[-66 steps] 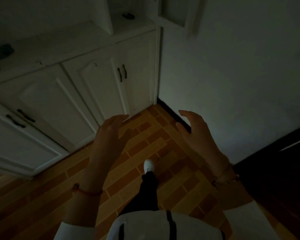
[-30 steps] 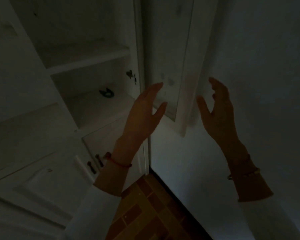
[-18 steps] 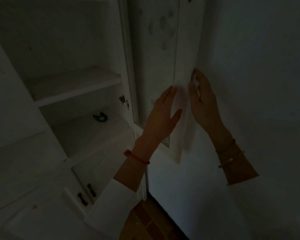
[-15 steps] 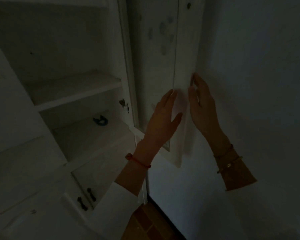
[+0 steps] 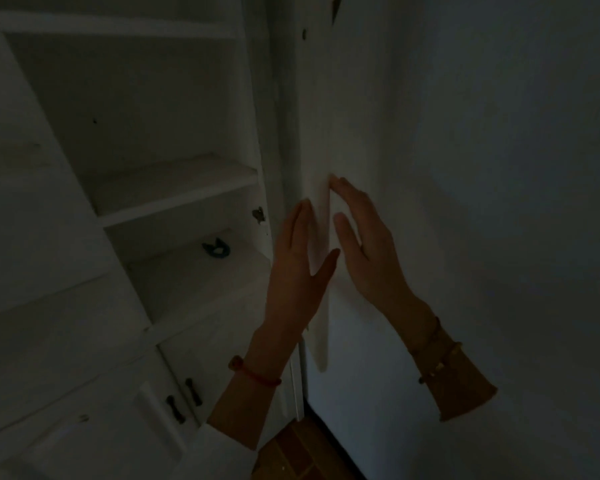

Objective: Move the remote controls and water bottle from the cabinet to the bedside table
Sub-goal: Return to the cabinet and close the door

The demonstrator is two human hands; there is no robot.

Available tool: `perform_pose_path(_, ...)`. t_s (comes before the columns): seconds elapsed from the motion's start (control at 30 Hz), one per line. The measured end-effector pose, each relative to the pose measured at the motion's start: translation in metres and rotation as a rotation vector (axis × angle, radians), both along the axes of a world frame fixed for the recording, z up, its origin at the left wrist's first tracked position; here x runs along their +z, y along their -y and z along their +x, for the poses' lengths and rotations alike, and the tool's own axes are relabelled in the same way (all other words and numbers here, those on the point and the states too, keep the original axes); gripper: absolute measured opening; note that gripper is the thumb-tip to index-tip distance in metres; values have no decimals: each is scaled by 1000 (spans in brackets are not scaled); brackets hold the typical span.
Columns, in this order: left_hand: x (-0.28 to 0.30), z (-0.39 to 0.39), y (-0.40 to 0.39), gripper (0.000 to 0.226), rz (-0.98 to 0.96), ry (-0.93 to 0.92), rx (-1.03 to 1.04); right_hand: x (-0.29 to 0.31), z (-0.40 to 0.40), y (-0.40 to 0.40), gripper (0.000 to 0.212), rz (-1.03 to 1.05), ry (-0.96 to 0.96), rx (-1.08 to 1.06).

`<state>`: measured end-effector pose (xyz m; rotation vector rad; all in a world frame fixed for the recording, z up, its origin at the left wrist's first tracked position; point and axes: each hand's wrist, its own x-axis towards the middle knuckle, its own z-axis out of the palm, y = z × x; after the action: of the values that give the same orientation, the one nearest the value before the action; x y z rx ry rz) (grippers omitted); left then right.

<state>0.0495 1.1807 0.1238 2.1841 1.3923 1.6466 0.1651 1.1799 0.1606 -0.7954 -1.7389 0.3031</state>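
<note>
The room is dim. A white cabinet [image 5: 174,188] stands at the left with open shelves. Its upper door [image 5: 321,140] is swung out, and I see it almost edge-on against the right wall. My left hand [image 5: 298,271] lies flat on the door's inner face, fingers straight and together. My right hand [image 5: 364,247] lies flat on the door's outer side, fingers apart. The door edge shows between the two hands. Neither hand holds an object. No remote control or water bottle shows on the visible shelves.
A small dark blue ring-shaped object [image 5: 216,249] lies on the lower open shelf. Below are shut cabinet doors with dark handles [image 5: 184,403]. A plain white wall [image 5: 499,202] fills the right. Brick-patterned floor [image 5: 291,452] shows at the bottom.
My view rose from the floor to the upper shelves. Both hands went up to the open door, one on each side. The door has swung further toward the wall.
</note>
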Motion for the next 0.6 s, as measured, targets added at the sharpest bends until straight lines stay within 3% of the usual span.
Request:
perform_pose_path(0.27,-2,-76,26,56,64,48,233,1,-72,-3,43,63,117,269)
perform_pose_path(0.6,-5,-186,21,52,23,18,538,5,-189,-28,51,140,194,436)
